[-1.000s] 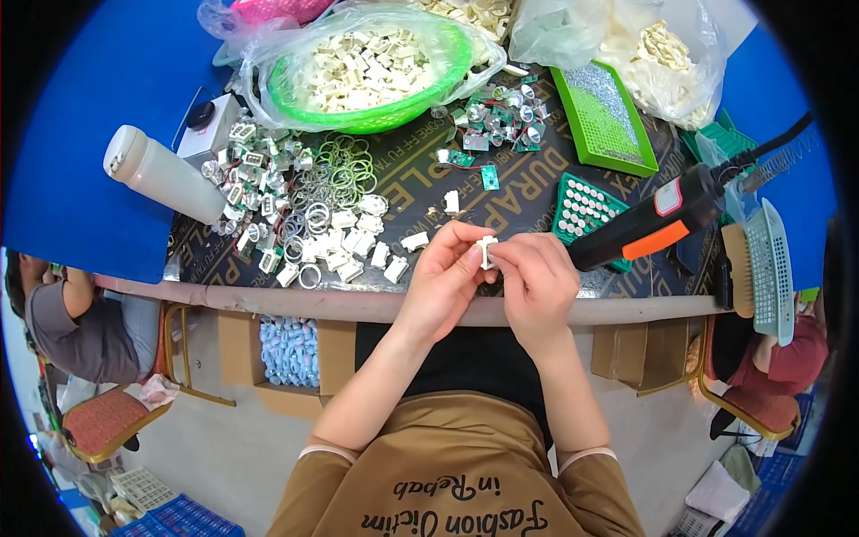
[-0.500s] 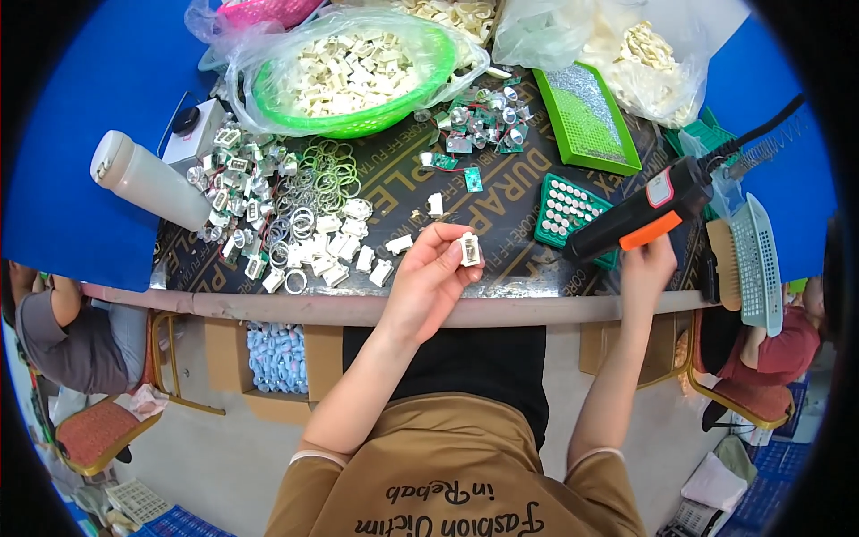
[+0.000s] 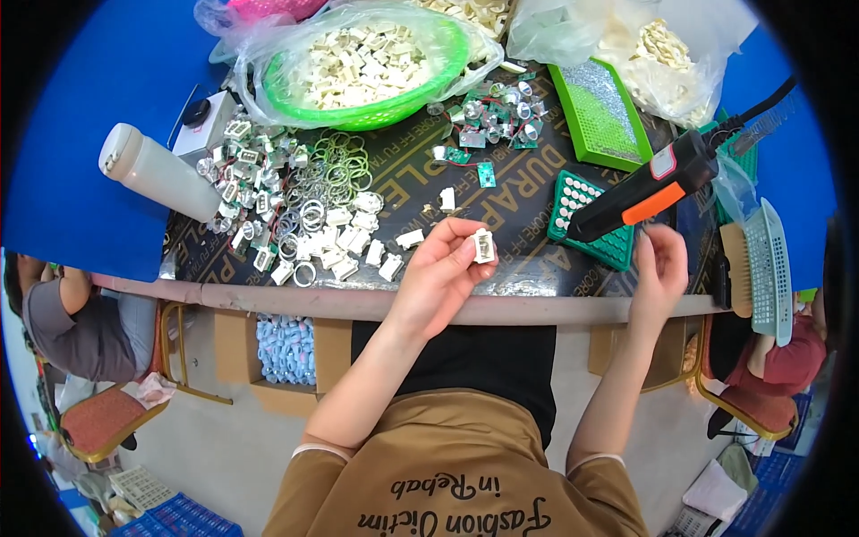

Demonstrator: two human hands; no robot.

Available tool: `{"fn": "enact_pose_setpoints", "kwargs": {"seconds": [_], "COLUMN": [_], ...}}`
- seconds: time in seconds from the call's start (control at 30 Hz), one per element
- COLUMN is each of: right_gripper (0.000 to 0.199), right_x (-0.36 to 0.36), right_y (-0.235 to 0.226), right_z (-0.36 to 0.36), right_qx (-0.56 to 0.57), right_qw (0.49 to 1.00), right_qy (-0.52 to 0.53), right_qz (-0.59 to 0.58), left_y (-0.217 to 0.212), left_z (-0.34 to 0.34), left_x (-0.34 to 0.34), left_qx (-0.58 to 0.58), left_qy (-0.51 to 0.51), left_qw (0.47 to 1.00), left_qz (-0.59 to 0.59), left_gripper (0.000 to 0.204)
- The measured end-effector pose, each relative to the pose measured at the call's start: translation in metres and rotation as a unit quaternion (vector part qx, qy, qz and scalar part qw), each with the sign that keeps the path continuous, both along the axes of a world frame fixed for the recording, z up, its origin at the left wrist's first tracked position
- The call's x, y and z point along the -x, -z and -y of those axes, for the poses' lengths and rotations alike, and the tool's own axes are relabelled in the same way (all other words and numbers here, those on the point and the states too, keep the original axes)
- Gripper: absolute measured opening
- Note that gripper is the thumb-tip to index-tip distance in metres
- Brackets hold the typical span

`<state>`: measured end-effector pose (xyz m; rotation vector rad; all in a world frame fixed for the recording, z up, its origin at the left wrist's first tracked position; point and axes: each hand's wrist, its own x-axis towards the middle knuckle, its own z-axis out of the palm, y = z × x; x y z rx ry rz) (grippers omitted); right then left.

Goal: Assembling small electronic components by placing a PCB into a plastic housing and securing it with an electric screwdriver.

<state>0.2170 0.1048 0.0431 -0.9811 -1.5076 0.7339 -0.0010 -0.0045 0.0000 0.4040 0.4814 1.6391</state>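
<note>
White plastic part (image 3: 483, 245) pinched in left hand (image 3: 443, 273) grip, right hand (image 3: 660, 268) loosely open, empty

Glossy green plastic basket (image 3: 376, 112) (crinkly clear film (image 3: 268, 98)).

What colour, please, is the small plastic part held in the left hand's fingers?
The small rectangular plastic part is white, clearest in the head view, pinched by the left hand.

Pink basket (image 3: 268, 7) and far bag (image 3: 644, 36) cut off by top edge.
</note>
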Motion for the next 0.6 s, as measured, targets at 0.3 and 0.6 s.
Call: {"fn": "enact_pose_setpoints", "kwargs": {"seconds": [0.3,0.6], "right_gripper": [0.014,0.011], "right_x": [0.065,0.103], "right_y": [0.007,0.008], "right_z": [0.075,0.057], "right_qx": [0.222,-0.095], "right_qw": [0.912,0.982], "right_qy": [-0.323,-0.152], "right_qz": [-0.124,0.055], "left_y": [-0.001,-0.004], "left_z": [-0.001,0.003], "left_x": [0.001,-0.002], "left_qx": [-0.03,-0.001], "left_qy": [0.01,-0.01], "left_qw": [0.999,1.0], "left_qz": [-0.006,-0.022], "left_gripper": [0.016,0.014]}}
